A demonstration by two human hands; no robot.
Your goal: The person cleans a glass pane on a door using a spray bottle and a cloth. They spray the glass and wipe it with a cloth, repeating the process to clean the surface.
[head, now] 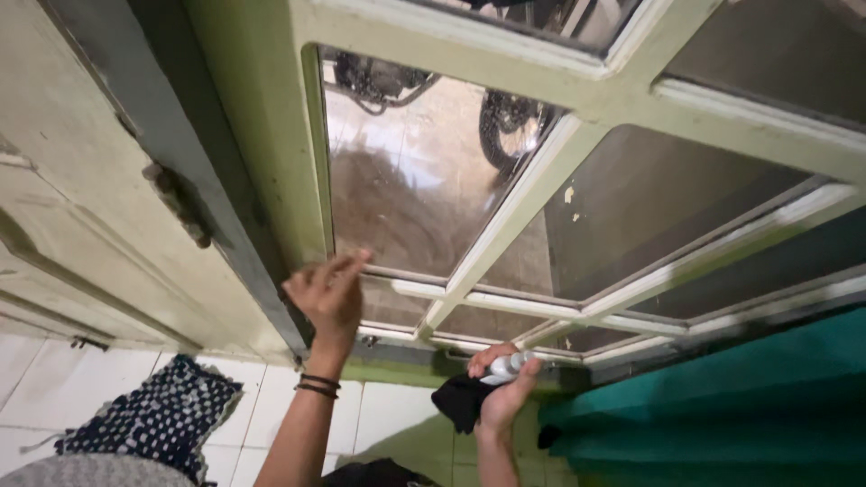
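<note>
Both hands were raised at the window: left hand [329, 293] open on the pane [415, 180], right hand [501, 383] gripping a bottle [507, 365] and cloth [462, 401]. Crowded grip might have dropped the bottle.

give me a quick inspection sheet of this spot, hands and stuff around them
surface: window pane in a pale green frame, glass looks dusty and streaked
job's things: small white bottle and black cloth, both in the right hand
clutter: blue and white mat on the tiled floor
hands: left hand raised at the pane's lower left corner, fingers spread, contact unclear; right hand gripping bottle and cloth below the frame
cables: nothing seen
surroundings: door at left, teal surface at right, motorbike wheel seen through the glass
</note>
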